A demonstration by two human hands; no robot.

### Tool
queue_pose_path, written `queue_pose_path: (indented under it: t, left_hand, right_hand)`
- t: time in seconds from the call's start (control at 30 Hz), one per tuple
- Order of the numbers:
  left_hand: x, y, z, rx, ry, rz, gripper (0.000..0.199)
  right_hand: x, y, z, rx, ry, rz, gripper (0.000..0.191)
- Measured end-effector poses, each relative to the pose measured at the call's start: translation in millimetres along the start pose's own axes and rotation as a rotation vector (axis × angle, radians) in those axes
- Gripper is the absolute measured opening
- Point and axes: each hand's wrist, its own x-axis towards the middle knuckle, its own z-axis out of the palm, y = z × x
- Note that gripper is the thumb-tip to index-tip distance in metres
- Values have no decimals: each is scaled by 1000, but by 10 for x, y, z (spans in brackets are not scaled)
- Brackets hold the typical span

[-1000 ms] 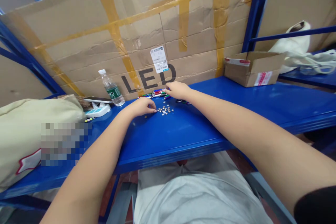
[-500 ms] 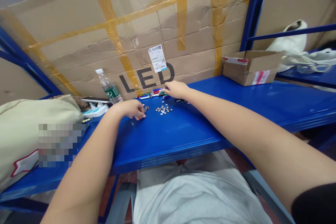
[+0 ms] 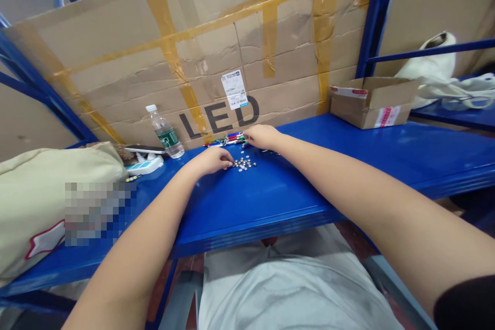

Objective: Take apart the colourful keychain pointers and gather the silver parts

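My left hand [image 3: 217,160] is low over the blue table [image 3: 247,201], its fingertips pressed together at the left edge of a loose pile of small round metallic pieces [image 3: 244,164]. Whatever those fingertips pinch is too small to tell. Behind the pile lies a row of colourful pens [image 3: 234,138]. My right hand [image 3: 262,136] curls over the right end of that row, fingers bent and touching the pens; its grip is partly hidden. Small dark items [image 3: 270,152] show just under the right wrist.
A water bottle [image 3: 167,134] stands at the back left beside a white power strip [image 3: 145,165] and a phone-like slab [image 3: 145,149]. A cream bag [image 3: 69,165] fills the left side. An open cardboard box [image 3: 371,103] sits at the right. A large cardboard sheet [image 3: 216,62] walls the back.
My left hand has moved right to the pile of round pieces, and the separate few pieces beside it no longer show apart. My right hand stays at the pens. The view has shifted slightly.
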Motion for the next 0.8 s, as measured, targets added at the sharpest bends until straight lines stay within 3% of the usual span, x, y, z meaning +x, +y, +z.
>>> queue_pose_path:
  t: [0.13, 0.3, 0.47, 0.63, 0.7, 0.8]
  left_hand:
    - [-7, -18, -4, 7, 30, -1, 23]
    - [-18, 13, -19, 65, 41, 22, 24]
    - [-21, 30, -21, 116, 61, 58, 25]
    - [-20, 3, -12, 125, 97, 73, 28]
    - [-26, 1, -14, 112, 121, 73, 27]
    - [-33, 9, -20, 85, 180, 62, 24]
  right_hand:
    - [18, 40, 114, -53, -60, -95, 24]
    - [23, 12, 190, -79, -70, -53, 28]
    - [16, -69, 173, -213, -34, -47, 28]
    - [16, -107, 127, -234, -104, -117, 26]
    - [16, -93, 107, -217, -72, -131, 24]
    - [25, -48, 53, -78, 82, -81, 21]
